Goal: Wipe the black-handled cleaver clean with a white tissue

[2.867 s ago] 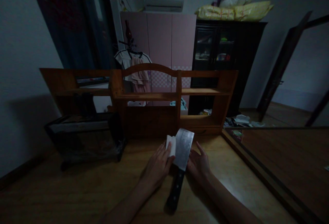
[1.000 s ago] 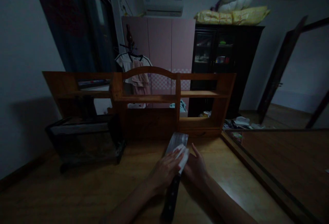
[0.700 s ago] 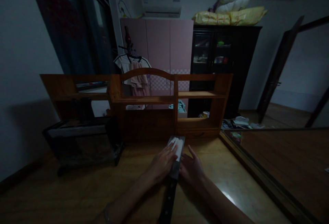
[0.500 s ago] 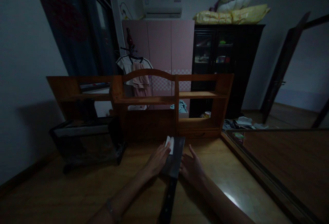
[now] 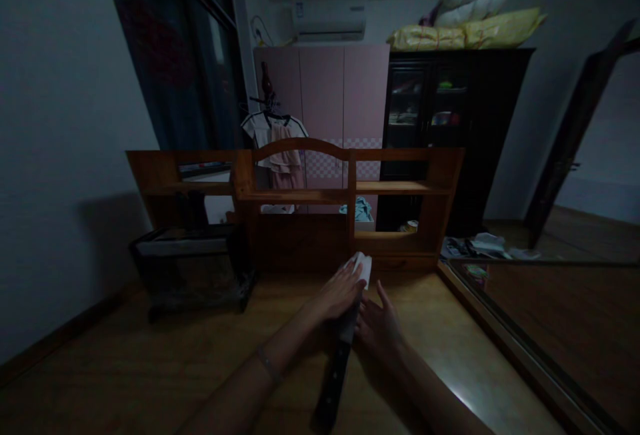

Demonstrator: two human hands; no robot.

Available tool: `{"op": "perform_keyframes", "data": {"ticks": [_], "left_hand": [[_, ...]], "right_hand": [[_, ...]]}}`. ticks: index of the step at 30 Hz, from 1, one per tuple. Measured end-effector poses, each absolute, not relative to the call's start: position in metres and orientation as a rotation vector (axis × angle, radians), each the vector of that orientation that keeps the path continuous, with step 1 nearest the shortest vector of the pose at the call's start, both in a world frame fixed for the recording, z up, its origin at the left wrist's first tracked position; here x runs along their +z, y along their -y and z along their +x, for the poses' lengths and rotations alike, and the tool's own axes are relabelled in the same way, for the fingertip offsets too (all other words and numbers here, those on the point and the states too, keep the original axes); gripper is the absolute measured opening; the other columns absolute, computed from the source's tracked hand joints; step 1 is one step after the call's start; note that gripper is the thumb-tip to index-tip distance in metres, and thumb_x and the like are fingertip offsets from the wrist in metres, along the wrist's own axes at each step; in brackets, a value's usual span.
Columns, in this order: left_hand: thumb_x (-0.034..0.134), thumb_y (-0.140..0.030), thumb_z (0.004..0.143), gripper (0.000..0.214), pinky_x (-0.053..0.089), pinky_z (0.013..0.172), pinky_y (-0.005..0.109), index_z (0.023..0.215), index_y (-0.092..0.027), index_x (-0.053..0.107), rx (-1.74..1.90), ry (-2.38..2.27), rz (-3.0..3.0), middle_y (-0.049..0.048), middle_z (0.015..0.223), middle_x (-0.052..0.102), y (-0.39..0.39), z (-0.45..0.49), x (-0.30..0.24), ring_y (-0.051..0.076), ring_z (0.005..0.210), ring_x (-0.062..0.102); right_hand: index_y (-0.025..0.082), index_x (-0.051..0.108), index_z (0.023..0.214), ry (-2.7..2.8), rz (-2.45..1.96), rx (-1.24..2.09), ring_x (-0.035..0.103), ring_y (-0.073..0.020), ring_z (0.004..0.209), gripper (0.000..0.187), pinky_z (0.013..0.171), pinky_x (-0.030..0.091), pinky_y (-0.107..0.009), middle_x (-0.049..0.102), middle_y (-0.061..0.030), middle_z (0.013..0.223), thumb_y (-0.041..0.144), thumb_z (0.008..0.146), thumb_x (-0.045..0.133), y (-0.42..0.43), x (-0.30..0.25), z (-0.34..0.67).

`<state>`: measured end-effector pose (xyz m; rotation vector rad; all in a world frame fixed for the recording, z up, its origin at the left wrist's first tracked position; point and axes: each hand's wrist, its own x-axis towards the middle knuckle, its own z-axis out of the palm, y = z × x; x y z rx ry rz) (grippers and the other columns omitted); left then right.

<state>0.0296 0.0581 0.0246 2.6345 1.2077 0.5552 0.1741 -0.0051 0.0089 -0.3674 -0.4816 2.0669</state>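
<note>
A cleaver with a dark handle (image 5: 334,382) points away from me over the wooden tabletop, its handle toward me. My left hand (image 5: 341,290) lies across the blade and presses a folded white tissue or cloth (image 5: 364,268) against its far part. Most of the blade is hidden under that hand. At the blade's right edge, my right hand (image 5: 379,325) steadies the cleaver with bent fingers, the thumb raised and apart. Its fingertips are partly hidden by the blade.
A wooden shelf unit (image 5: 300,195) stands along the far edge of the tabletop (image 5: 280,382). To the left is a dark glass-sided box (image 5: 193,268). A raised wooden edge (image 5: 493,322) runs along the right side. Papers (image 5: 487,245) lie beyond it.
My left hand has slid with the white tissue or cloth up and right across the blade, now covering more of it. My right hand stays at the blade's edge. The view has shifted slightly left.
</note>
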Motion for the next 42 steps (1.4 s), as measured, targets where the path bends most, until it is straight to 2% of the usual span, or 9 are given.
{"op": "perform_keyframes", "data": {"ticks": [6,11,15,18,22,26,31,38,42], "left_hand": [[0.007,-0.055,0.1,0.066,0.011,0.121,0.041,0.155,-0.019,0.004,0.515,-1.288,2.564,0.0049,0.161,-0.002,-0.06,0.008,0.024,0.02,0.148,0.0],[0.007,-0.056,0.099,0.068,0.007,0.122,0.04,0.155,-0.018,0.0,0.507,-1.213,2.629,0.0043,0.16,-0.009,-0.061,0.022,0.033,0.02,0.148,-0.006],[0.009,-0.057,0.099,0.068,0.012,0.122,0.04,0.155,-0.022,-0.004,0.508,-1.098,2.71,0.0014,0.16,-0.011,-0.058,0.048,0.041,0.019,0.148,-0.006],[0.011,-0.058,0.099,0.068,0.012,0.121,0.041,0.155,-0.023,-0.003,0.547,-1.082,2.737,0.0015,0.161,-0.009,-0.059,0.058,0.047,0.02,0.148,-0.004],[0.01,-0.059,0.098,0.069,0.012,0.121,0.043,0.155,-0.022,-0.002,0.555,-1.194,2.716,0.0034,0.161,-0.006,-0.065,0.051,0.048,0.02,0.148,-0.002],[0.013,-0.06,0.098,0.07,0.009,0.122,0.038,0.156,-0.021,0.005,0.608,-1.268,2.733,0.0035,0.161,-0.002,-0.066,0.035,0.047,0.019,0.148,0.001],[0.015,-0.062,0.097,0.073,0.009,0.121,0.036,0.155,-0.018,0.008,0.625,-1.308,2.725,0.0059,0.161,0.002,-0.063,0.018,0.05,0.019,0.148,0.003],[0.015,-0.062,0.097,0.074,0.014,0.12,0.042,0.155,-0.017,0.01,0.605,-1.448,2.616,0.0101,0.16,0.008,-0.057,0.003,0.05,0.024,0.148,0.011],[0.018,-0.06,0.098,0.071,0.013,0.121,0.04,0.155,-0.019,0.01,0.648,-1.354,2.699,0.0069,0.161,0.003,-0.036,0.008,0.046,0.022,0.148,0.007]], "right_hand": [[0.016,0.065,0.097,0.53,-0.348,2.095,0.069,-0.0198,0.069,0.045,0.069,0.053,-0.034,0.073,-0.0074,0.084,0.057,0.091,0.048,0.005,0.008,0.175],[0.016,0.066,0.094,0.529,-0.335,2.076,0.069,-0.0197,0.069,0.042,0.069,0.053,-0.033,0.074,-0.0067,0.083,0.055,0.091,0.052,0.002,0.004,0.176],[0.016,0.068,0.097,0.493,-0.332,2.009,0.07,-0.0218,0.08,0.037,0.076,0.054,-0.035,0.075,-0.0091,0.091,0.049,0.093,0.051,0.001,0.004,0.175],[0.016,0.068,0.101,0.498,-0.29,1.993,0.07,-0.0234,0.091,0.038,0.083,0.053,-0.036,0.074,-0.0106,0.1,0.047,0.094,0.049,0.002,0.007,0.175],[0.018,0.069,0.098,0.492,-0.277,1.999,0.07,-0.0208,0.08,0.036,0.079,0.054,-0.034,0.075,-0.0063,0.089,0.049,0.093,0.05,0.004,0.01,0.176],[0.017,0.067,0.1,0.494,-0.339,2.019,0.07,-0.0207,0.072,0.042,0.073,0.055,-0.035,0.074,-0.0046,0.08,0.055,0.091,0.052,0.003,0.009,0.177],[0.015,0.065,0.102,0.508,-0.337,2.024,0.068,-0.0188,0.067,0.043,0.067,0.053,-0.032,0.073,-0.0052,0.081,0.055,0.092,0.05,0.004,0.01,0.177],[0.015,0.064,0.106,0.592,-0.243,2.043,0.071,-0.0233,0.083,0.042,0.072,0.055,-0.036,0.074,-0.0088,0.09,0.052,0.093,0.048,0.008,0.014,0.176],[0.015,0.065,0.105,0.543,-0.297,2.023,0.071,-0.0236,0.085,0.042,0.079,0.055,-0.038,0.075,-0.0094,0.091,0.052,0.091,0.051,0.007,0.013,0.176]]}}
